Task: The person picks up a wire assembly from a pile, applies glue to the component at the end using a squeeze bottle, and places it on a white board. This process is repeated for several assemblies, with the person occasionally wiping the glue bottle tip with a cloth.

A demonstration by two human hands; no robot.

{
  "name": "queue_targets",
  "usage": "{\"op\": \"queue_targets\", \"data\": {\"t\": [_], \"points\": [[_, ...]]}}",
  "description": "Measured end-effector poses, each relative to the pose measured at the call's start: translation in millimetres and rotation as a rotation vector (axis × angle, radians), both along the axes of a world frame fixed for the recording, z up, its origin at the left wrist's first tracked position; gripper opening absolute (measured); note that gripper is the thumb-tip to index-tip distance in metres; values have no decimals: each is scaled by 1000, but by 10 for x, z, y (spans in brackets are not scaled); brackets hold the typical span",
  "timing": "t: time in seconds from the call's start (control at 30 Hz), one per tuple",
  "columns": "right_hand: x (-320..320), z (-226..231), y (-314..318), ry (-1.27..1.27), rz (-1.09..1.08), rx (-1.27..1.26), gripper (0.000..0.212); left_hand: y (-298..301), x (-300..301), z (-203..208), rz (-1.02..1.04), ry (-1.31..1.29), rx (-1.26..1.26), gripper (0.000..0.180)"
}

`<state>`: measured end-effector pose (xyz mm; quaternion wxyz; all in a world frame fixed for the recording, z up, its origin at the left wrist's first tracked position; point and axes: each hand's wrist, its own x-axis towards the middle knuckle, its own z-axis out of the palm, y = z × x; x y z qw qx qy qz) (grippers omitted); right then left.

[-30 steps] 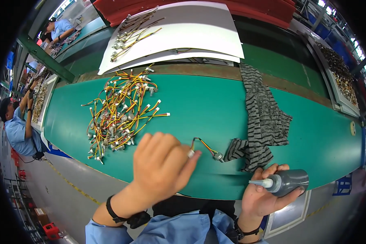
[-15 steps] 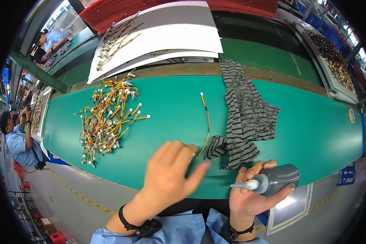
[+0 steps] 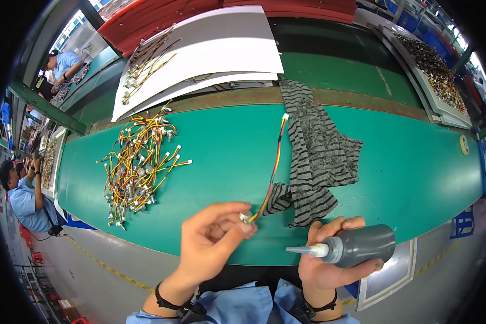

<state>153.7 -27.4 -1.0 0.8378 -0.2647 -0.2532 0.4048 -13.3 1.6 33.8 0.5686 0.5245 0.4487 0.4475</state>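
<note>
My left hand [image 3: 204, 243] pinches the small silver body of a wired potentiometer [image 3: 245, 217] between thumb and fingers. Its red, yellow and black leads rise away from me to a white plug [image 3: 285, 116] beside the cloth. In my right hand [image 3: 317, 270] lies a dark grey squeeze bottle [image 3: 364, 245], tilted on its side, its tapered nozzle [image 3: 306, 250] pointing left toward the other hand. Nozzle and potentiometer are apart. Just beyond the bottle is a crumpled grey-and-black striped cloth [image 3: 321, 151].
A tangled pile of wired potentiometers [image 3: 140, 167] covers the left of the green tabletop [image 3: 221, 156]. Behind it, white sheets [image 3: 216, 43] carry several more. A tray of wired parts [image 3: 432, 70] stands far right, near a tape roll [image 3: 464, 144]. Other people [image 3: 24, 189] work at left.
My left hand has turned and lifted the potentiometer, so its metal body now shows and the plug end has swung right, to the cloth's edge. The bottle has moved slightly left.
</note>
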Motion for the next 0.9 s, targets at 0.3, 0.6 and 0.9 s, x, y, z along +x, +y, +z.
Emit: {"op": "queue_targets", "data": {"t": [0.3, 0.6, 0.9], "points": [[-9, 117, -22, -239, 206, 146, 73, -158, 13, -287, -153, -559, -162, 29], [-154, 66, 81, -264, 158, 138, 76, -131, -1, -277, -163, -574, -130, 29], [-273, 165, 111, -334, 89, -92, 76, -138, -20, -257, -177, -547, -197, 24]]}}
